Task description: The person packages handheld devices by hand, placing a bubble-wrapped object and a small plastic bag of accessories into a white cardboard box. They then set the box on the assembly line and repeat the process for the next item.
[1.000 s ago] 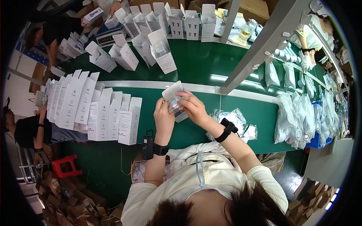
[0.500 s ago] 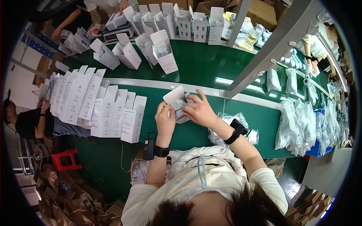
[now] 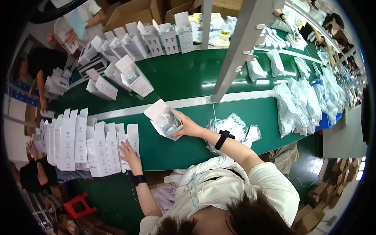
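My right hand (image 3: 187,124) grips an open white carton (image 3: 156,111) by its right side, above the green bench. A clear plastic bag (image 3: 167,123) with parts inside fills the carton's mouth; I cannot make out the parts. Over at the left, my left hand (image 3: 131,156) lies with spread fingers against the front of a white carton (image 3: 133,135), at the right end of a row of upright cartons (image 3: 101,147). Nearest my right forearm is a pile of small clear bags (image 3: 231,127) on the bench.
Several filled open cartons (image 3: 137,84) stand on the far green belt behind a metal rail (image 3: 188,103). A slanted grey post (image 3: 235,58) rises right of centre. Stuffed bags (image 3: 293,105) and a blue bin (image 3: 328,120) sit right. Other people work at far left and right.
My left hand has let go of the bagged carton and moved left to the row of cartons. My right hand keeps the carton, now tilted farther left. The view has shifted.
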### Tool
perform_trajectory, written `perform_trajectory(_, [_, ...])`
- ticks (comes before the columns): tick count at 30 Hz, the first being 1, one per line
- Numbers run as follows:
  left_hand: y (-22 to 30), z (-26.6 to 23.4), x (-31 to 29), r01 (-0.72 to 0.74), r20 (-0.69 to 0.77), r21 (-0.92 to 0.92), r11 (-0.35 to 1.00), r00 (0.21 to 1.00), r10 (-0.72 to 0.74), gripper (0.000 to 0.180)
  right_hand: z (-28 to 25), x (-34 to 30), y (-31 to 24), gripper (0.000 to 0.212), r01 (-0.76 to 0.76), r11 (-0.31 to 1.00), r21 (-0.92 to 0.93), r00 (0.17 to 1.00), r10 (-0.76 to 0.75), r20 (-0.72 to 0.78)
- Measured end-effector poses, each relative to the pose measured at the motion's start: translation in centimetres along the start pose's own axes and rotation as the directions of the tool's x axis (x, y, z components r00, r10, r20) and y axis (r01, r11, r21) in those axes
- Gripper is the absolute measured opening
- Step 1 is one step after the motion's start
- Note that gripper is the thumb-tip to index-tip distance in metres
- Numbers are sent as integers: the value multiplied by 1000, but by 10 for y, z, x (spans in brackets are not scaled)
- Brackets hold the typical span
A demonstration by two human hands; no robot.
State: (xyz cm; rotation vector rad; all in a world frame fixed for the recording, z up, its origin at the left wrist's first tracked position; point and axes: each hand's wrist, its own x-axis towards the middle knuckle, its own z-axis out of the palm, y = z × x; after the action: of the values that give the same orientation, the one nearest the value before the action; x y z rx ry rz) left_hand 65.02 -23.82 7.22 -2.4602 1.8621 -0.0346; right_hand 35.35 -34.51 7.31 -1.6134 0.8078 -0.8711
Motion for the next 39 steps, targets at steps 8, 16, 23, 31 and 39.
perform_trajectory(8, [163,-4,-25,-94,32,-318,943,993,110,80,-89,73,32,111,-29,996,-80,855,-17,-519])
perform_trajectory(16, [145,-28,34,32,374,-488,872,911,175,77,-108,-51,-7,74,-281,883,-376,956,290,-34])
perform_trajectory(23, [136,20,60,8,356,-818,575,793,495,73,-297,-96,98,54,-891,166,-422,371,-269,-889])
perform_trajectory(31, [170,-6,47,393,475,-879,272,659,583,75,-364,-5,195,59,-713,497,-494,662,243,-709])
perform_trajectory(39, [212,-62,41,-386,-6,-821,420,742,670,72,-325,-16,169,67,-493,856,157,639,478,-603])
